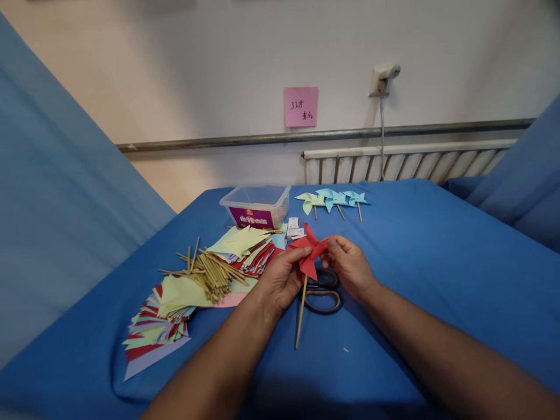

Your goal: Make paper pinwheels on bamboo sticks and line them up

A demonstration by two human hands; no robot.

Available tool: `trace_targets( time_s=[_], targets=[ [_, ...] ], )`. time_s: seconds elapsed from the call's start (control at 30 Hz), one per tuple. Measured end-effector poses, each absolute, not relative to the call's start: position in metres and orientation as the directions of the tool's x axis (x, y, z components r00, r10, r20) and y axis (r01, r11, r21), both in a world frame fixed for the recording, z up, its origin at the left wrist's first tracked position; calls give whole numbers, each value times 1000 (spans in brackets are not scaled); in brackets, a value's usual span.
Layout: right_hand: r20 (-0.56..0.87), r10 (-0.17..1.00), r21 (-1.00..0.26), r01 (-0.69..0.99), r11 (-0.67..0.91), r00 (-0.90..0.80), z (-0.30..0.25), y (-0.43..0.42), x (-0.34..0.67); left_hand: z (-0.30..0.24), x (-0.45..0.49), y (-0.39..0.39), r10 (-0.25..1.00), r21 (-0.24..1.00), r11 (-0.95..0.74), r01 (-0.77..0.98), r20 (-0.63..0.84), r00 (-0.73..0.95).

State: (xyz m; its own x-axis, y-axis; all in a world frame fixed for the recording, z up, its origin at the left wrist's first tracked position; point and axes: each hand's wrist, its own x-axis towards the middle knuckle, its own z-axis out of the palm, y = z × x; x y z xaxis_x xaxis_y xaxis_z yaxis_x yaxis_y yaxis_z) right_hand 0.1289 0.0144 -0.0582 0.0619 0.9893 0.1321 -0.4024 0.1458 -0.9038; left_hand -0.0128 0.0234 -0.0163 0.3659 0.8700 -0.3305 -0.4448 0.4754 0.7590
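Observation:
A red paper pinwheel (310,269) on a thin wooden stick (300,315) is held up between both hands above the blue cloth. My left hand (282,279) is closed on it, thumb lying near the centre of the paper. With fingertips pinched, my right hand (350,262) grips the pinwheel's right blade. Just behind and below the pinwheel lie scissors (326,309) with black handles; their blades are mostly hidden by the left hand and stick. To the left are a pile of wooden sticks (214,274) and stacks of coloured paper (161,321).
A clear plastic box (258,198) with a purple label stands at the back, two small white boxes (294,232) in front of it. Three finished-looking pinwheels (335,199), one pale green and two light blue, lie at the back. Blue curtains (52,175) hang at both sides.

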Motion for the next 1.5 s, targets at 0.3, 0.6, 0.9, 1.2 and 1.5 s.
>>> trace_targets(
  time_s=[0.3, 0.6, 0.9, 1.2, 1.5],
  targets=[
    [213, 935, -947, -174, 269, 284, -61, 18, 135, -23, -11, 25, 936, 838, 339, -427, -254, 245],
    [685, 716, -697, 408, 590, 135, -57, 10, 133, -23, -9, 27, 996, 960, 91, -266, -85, 32],
    [677, 727, -690, 443, 573, 114, -61, 10, 131, -23, -8, 24, 993, 946, 117, -302, -104, 59],
    [616, 760, -778, 309, 547, 205, -55, 5, 129, -22, -10, 23, 992, 954, 116, -277, -97, 82],
    [603, 786, -759, 397, 515, 134, -56, 9, 134, -27, -7, 21, 984, 954, 131, -270, -92, 153]
  ],
)
